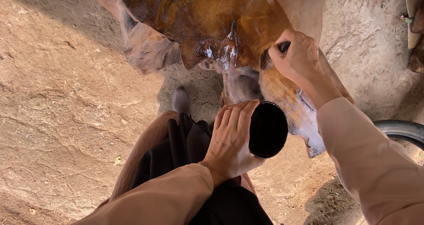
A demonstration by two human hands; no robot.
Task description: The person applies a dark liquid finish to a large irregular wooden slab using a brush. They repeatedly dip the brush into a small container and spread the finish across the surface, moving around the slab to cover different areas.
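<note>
The work in hand was the coating of a large, irregular slab of wood (207,22), which filled the upper middle of the frame and stood on the dirt floor (66,110). Its broad face was already dark amber and glossy, with wet highlights near the centre, while the lobes at the upper left and the lower right edge looked paler and drier.

The right hand (298,59), in the upper right of the frame, was pressed against the slab's right side, its grip closed round the dark handle of a brush (282,47); the bristles could not be made out behind the fingers. The left hand (232,139), at lower centre, held a dark cup (268,130) just below the slab's lower edge, fingers wrapped over its near rim, its mouth tilted toward the wood. What the cup held could not be seen; its inside was black.

By my judgement the step was the brushing of finish onto the right flank, about midway through the piece. The next move would call for a fresh dip into the cup, then strokes toward the pale lower edge, with the cup kept close beneath.

A grey shoe (181,100) showed below the slab, and a tyre (404,130) curved in at the right edge.
</note>
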